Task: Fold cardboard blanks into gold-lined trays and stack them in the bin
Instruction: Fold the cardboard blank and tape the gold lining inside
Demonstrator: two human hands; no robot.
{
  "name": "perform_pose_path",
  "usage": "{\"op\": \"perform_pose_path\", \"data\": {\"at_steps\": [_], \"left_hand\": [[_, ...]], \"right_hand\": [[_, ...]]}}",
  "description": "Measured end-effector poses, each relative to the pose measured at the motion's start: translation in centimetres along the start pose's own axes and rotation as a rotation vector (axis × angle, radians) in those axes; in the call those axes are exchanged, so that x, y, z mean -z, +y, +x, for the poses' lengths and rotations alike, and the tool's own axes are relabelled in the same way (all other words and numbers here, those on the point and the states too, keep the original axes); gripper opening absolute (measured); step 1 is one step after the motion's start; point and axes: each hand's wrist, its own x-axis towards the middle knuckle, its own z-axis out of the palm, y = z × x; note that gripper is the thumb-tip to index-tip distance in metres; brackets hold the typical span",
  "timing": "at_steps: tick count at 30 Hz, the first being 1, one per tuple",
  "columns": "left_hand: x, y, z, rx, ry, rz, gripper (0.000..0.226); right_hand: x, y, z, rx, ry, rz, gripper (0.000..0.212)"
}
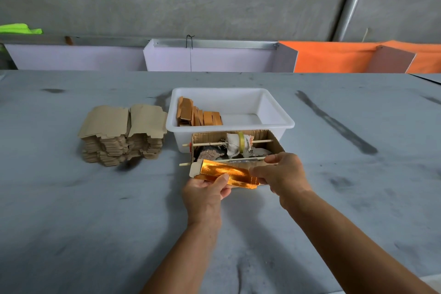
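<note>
A partly folded cardboard tray [224, 172] with a shiny gold lining is held above the grey table, its long side walls raised. My left hand [205, 190] grips its near left part, thumb on the gold face. My right hand [280, 172] pinches its right end, fingers curled over the flap. Two piles of flat brown cardboard blanks [124, 133] lie at the left. A white plastic bin [274, 107] behind the tray holds several folded trays [198, 114] leaning at its left side.
A small open cardboard box [274, 143] with two wooden sticks, rags and a yellow tape roll stands between the bin and my hands. Lilac and orange panels [214, 57] line the table's far edge below a concrete wall.
</note>
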Motion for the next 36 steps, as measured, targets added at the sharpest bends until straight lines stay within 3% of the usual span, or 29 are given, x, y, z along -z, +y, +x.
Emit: {"op": "perform_pose_path", "data": {"at_steps": [6,18,36], "left_hand": [[0.1,0.1,-0.1,-0.008,-0.006,0.003,0.015],[0.2,0.2,-2.2,0.000,-0.076,-0.164,0.016],[1.3,-0.4,-3.5,0.074,-0.048,-0.191,0.013]], "right_hand": [[0.0,1.0,-0.2,0.097,0.069,-0.067,0.029],[-0.1,3.0,-3.8,0.034,-0.159,0.400,0.025],[-1.1,3.8,-5.1,0.210,-0.231,0.396,0.010]]}}
